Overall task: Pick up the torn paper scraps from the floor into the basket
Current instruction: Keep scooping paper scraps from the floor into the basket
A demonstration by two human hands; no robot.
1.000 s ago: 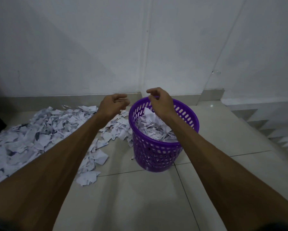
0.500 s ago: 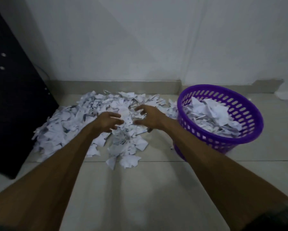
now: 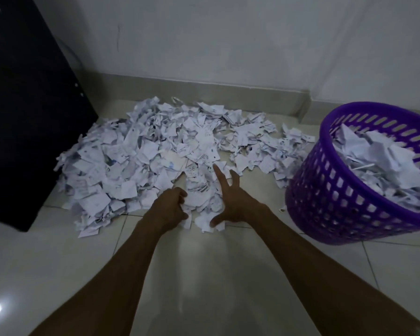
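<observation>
A wide heap of torn white paper scraps (image 3: 155,154) covers the tiled floor in front of the wall. A purple slotted plastic basket (image 3: 337,197) stands at the right, well filled with scraps. My left hand (image 3: 170,209) rests at the near edge of the heap with its fingers curled into the scraps. My right hand (image 3: 230,202) is just to its right, fingers and thumb spread wide over the scraps at the heap's near edge, holding nothing.
A black cabinet (image 3: 27,117) stands against the heap's left side. A white wall with a grey skirting board (image 3: 204,88) runs behind the heap. Pale floor tiles (image 3: 204,275) lie between me and the paper.
Both hands left the basket, swung left and came down onto the near edge of the heap. The view turned left and lower, so the basket now sits at the right.
</observation>
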